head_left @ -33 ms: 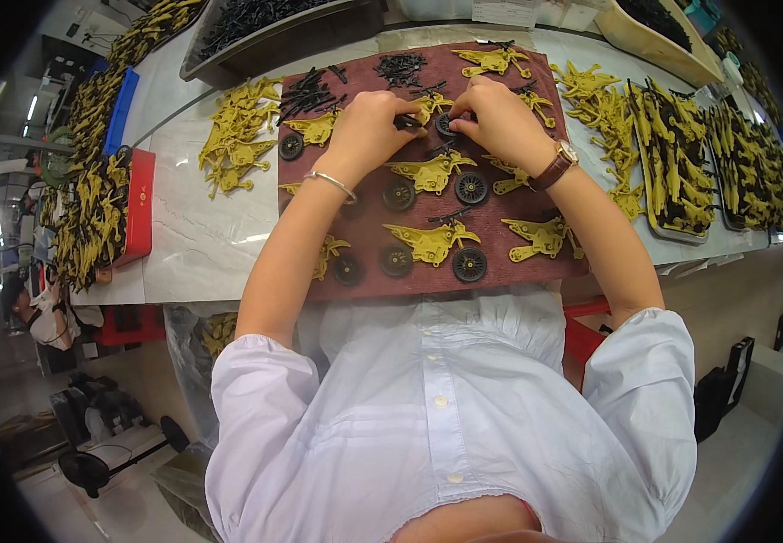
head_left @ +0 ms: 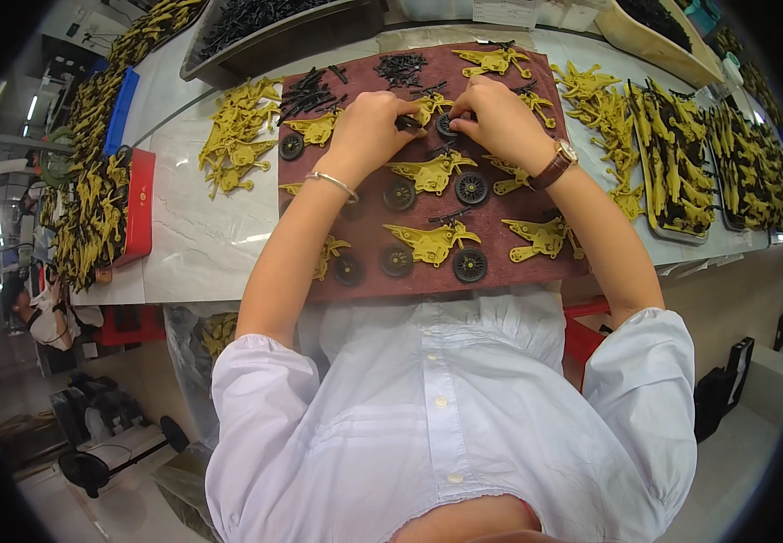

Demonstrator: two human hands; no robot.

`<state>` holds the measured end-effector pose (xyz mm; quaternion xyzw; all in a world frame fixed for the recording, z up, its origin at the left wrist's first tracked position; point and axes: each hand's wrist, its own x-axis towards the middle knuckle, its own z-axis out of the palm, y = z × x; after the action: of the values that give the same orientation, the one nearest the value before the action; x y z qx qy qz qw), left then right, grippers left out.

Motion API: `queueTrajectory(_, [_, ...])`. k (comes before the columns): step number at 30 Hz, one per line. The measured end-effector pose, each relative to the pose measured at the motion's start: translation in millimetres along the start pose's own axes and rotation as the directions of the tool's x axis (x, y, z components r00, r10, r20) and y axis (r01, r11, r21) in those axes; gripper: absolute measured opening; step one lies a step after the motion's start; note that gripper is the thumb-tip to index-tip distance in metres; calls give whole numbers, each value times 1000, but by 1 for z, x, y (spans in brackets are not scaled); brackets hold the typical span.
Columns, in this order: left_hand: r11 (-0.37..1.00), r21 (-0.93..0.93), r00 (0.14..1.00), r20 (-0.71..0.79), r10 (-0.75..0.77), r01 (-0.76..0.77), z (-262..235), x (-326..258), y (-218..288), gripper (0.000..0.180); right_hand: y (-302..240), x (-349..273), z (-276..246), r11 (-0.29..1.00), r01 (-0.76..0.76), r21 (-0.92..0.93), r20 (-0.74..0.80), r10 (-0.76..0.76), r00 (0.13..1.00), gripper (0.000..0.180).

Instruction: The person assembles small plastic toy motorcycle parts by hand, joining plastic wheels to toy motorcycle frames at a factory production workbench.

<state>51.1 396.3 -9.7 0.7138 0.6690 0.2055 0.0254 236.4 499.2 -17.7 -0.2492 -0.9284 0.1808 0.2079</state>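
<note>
My left hand (head_left: 373,127) is closed at the far middle of the mat, fingertips pinched on a small dark piece (head_left: 408,121), probably a wheel but mostly hidden. Close by, my right hand (head_left: 493,119) has its thumb and fingers closed at a black toy wheel (head_left: 446,125). Between the hands lies a yellow toy motorbike body (head_left: 429,107), partly covered. Nearer me, another yellow motorbike body (head_left: 432,172) rests between two black wheels, one of them a spoked wheel (head_left: 472,188). A further body (head_left: 429,242) lies in the front row with wheels beside it.
The dark red mat (head_left: 364,286) carries small black parts (head_left: 308,94) at its far left. Loose yellow bodies (head_left: 236,136) are heaped to the left, more (head_left: 604,118) to the right. Filled trays (head_left: 676,167), a red bin (head_left: 141,204) and a grey bin (head_left: 283,45) of black parts surround it.
</note>
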Motion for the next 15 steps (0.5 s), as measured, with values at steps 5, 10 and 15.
queueTrajectory(5, [995,99,1000,9,-4,3,2,-2,-2,29,2,11,0,999,27,-34,59,-25,998,14])
queueTrajectory(10, [996,85,1000,-10,-20,21,2,-1,-2,28,7,9,-2,998,57,-31,11,-57,998,14])
queueTrajectory(15, [979,-198,992,-110,-60,37,-3,-3,2,28,3,2,-20,988,-29,152,-38,35,999,20])
